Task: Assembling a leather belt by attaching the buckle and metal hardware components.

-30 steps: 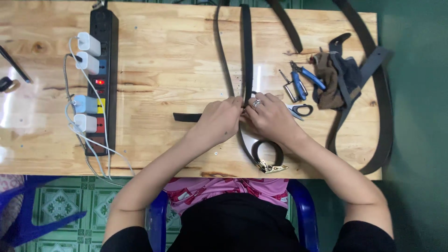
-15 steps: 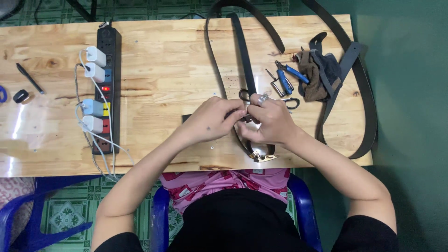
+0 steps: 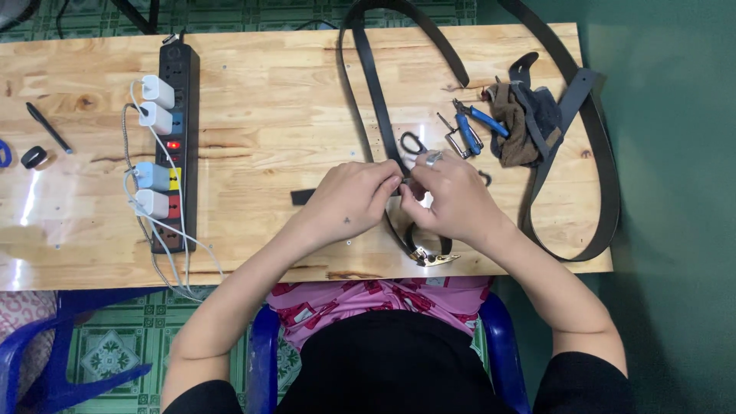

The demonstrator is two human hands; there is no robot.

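Note:
My left hand (image 3: pixel 349 201) and my right hand (image 3: pixel 448 201) meet fingertip to fingertip over a long black leather belt (image 3: pixel 377 100) that runs up the wooden table (image 3: pixel 268 84). Both pinch the belt at the same spot; what lies between the fingers is hidden. The belt's near end curls below my right hand and ends in a brass buckle (image 3: pixel 433 258) at the table's front edge. A short black strap piece (image 3: pixel 302 196) sticks out left of my left hand. Scissors (image 3: pixel 414 143) lie just above my hands.
A black power strip (image 3: pixel 175 146) with white chargers and cables lies at the left. Blue-handled pliers (image 3: pixel 479 119), a metal buckle frame (image 3: pixel 458 139), a brown cloth (image 3: pixel 517 123) and a second dark strap (image 3: pixel 594 138) sit at the right. A pen (image 3: pixel 47 127) lies far left.
The view has drifted so the table sits lower and further right in frame. My hands stay together on the belt, with only small finger movements.

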